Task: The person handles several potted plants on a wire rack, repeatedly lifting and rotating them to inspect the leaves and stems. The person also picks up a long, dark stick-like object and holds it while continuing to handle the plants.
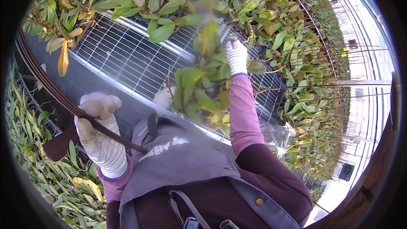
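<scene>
My left hand [100, 117], in a white knitted glove with a greyish palm, is closed around a bundle of long thin brown stakes [54, 79] that arcs from the upper left to my grey apron [184, 146]. My right hand [236, 51], gloved the same way, reaches out over the wire mesh bench [127, 51]. Its fingers are curled at the leaves and stems of potted green plants, possibly orchids [203, 82]; whether they grip a stem cannot be told. Some of these leaves are blurred.
Dense rows of broad-leaved plants [273, 16] stand beyond and to the right of the mesh. More plants [73, 190] grow at the lower left. Clear plastic wrapping [276, 136] lies right of my forearm. Thin upright stakes rise from the right rows.
</scene>
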Demonstrator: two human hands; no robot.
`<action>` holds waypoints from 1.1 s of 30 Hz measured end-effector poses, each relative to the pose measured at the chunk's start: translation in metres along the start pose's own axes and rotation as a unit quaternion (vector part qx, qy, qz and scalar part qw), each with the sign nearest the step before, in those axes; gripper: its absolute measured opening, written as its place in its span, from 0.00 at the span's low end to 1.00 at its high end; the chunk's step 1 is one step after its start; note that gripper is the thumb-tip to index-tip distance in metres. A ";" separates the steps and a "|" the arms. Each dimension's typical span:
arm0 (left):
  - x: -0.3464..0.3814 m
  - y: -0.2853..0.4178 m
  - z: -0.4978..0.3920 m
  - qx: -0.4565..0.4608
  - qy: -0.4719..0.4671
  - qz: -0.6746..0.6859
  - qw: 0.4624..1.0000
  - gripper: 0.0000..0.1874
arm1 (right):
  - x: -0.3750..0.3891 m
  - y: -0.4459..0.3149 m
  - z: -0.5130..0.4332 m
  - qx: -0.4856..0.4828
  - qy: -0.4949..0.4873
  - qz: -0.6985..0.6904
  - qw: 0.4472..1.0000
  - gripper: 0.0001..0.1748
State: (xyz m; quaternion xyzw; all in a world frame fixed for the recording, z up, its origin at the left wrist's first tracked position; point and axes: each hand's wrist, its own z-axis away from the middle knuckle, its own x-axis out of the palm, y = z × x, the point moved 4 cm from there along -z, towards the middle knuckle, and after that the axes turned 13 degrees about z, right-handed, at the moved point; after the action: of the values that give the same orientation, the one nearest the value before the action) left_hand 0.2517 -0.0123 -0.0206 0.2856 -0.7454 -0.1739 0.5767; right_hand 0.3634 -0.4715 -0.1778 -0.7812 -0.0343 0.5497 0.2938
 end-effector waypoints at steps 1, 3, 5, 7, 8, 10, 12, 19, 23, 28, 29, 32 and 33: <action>-0.001 0.000 0.001 -0.001 0.015 -0.003 1.000 0.22 | 0.021 0.022 0.002 0.051 -0.012 -0.054 0.997 0.09; -0.003 0.000 0.004 0.009 0.031 0.001 0.999 0.22 | 0.052 0.042 0.004 0.047 0.018 -0.103 0.993 0.09; -0.005 0.000 0.006 0.006 0.057 0.003 0.998 0.23 | 0.067 0.049 0.007 0.046 0.031 -0.110 0.992 0.10; -0.007 0.000 0.006 0.007 0.065 0.007 0.998 0.24 | 0.069 0.049 0.007 0.029 0.038 -0.073 0.996 0.10; -0.006 0.000 0.006 0.007 0.061 0.005 0.998 0.25 | 0.069 0.049 0.006 0.027 0.037 -0.075 0.996 0.10; -0.006 0.000 0.006 0.016 0.067 -0.005 0.998 0.27 | 0.071 0.055 0.006 0.040 0.041 -0.097 0.994 0.10; -0.005 0.000 0.007 0.035 0.079 -0.013 0.996 0.28 | 0.083 0.064 0.012 0.054 0.027 -0.093 0.994 0.09; -0.004 0.003 0.013 0.049 0.119 -0.030 0.991 0.27 | 0.108 0.051 0.020 0.118 -0.095 0.021 0.988 0.11; -0.009 0.008 0.011 0.001 0.041 -0.018 0.999 0.25 | 0.005 -0.038 0.016 0.072 -0.342 0.212 0.913 0.25; -0.014 0.000 0.007 0.008 0.021 -0.104 0.994 0.23 | -0.070 -0.258 0.148 -0.267 -0.400 -0.271 0.834 0.22; -0.016 -0.001 0.006 -0.003 0.042 -0.114 0.993 0.24 | -0.074 -0.286 0.167 -0.298 -0.408 -0.319 0.802 0.25; -0.012 0.005 0.012 -0.023 0.093 -0.073 0.993 0.25 | -0.081 -0.329 0.192 -0.329 -0.382 -0.336 0.795 0.25; -0.008 0.008 0.013 -0.028 0.087 -0.084 0.992 0.24 | -0.085 -0.331 0.194 -0.317 -0.349 -0.396 0.788 0.24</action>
State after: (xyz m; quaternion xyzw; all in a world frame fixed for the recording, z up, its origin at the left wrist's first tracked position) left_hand 0.2386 -0.0024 -0.0256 0.3447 -0.6604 -0.2170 0.6308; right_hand 0.2488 -0.1484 0.0150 -0.5039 -0.6128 0.5785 0.1894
